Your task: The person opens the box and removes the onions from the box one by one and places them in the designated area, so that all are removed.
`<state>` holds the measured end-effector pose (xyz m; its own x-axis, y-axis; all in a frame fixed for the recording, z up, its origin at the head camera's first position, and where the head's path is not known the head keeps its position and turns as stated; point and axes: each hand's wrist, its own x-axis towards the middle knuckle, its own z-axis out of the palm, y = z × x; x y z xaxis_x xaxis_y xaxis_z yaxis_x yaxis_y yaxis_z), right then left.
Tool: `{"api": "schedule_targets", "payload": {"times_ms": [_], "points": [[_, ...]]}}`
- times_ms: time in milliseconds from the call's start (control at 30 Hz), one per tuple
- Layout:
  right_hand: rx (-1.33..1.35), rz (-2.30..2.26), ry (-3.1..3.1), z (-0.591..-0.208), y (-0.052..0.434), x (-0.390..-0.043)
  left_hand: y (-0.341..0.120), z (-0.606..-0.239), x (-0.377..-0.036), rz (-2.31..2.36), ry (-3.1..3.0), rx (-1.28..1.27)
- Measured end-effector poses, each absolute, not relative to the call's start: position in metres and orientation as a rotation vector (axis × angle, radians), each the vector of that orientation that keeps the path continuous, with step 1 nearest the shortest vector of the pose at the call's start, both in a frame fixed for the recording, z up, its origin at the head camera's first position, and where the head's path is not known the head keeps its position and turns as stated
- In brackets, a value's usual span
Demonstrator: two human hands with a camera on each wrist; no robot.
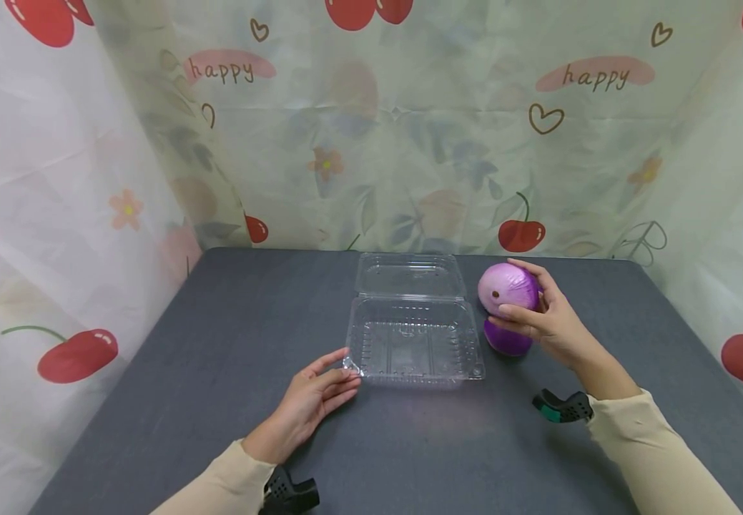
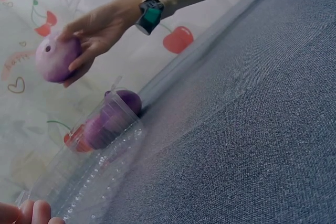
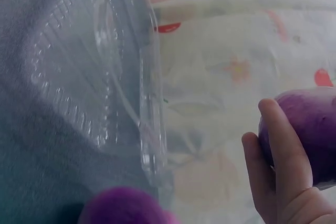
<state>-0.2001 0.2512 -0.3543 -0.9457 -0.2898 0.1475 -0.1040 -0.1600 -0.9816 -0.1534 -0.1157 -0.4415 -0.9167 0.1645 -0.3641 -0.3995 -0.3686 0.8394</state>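
My right hand (image 1: 559, 325) holds a round, glossy onion-like purple thing (image 1: 506, 287), pale on top with a small brown spot. The left wrist view shows it lifted above the table, thumb on one side and fingers around the other. Below it, a darker purple round thing (image 1: 508, 340) rests on the table beside the container's right side, partly hidden. The hinged clear plastic container (image 1: 410, 375) lies with its lid (image 1: 406, 266) folded back, nothing inside. My left hand (image 1: 312, 399) pinches the container's front left corner; in the left wrist view only its curled fingertips (image 2: 39, 212) show.
Dark grey cloth covers the table (image 1: 249, 322). A printed curtain (image 1: 397, 143) with cherries and hearts hangs along the back and sides. Each wrist carries a black camera mount, the right one (image 1: 561, 406) with a green part.
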Motion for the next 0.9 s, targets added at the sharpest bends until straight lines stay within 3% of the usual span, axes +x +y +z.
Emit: {"api": "schedule_targets", "payload": {"times_ms": [367,900], "points": [[-0.525,-2.427,1.668,-0.362,0.282,-0.196,-0.115,-0.441,-0.154,2.325,1.536,-0.333],[-0.348,-2.429,1.846,-0.368,0.308,-0.186,-0.115,-0.442,-0.154,2.331,1.530,-0.342]]}}
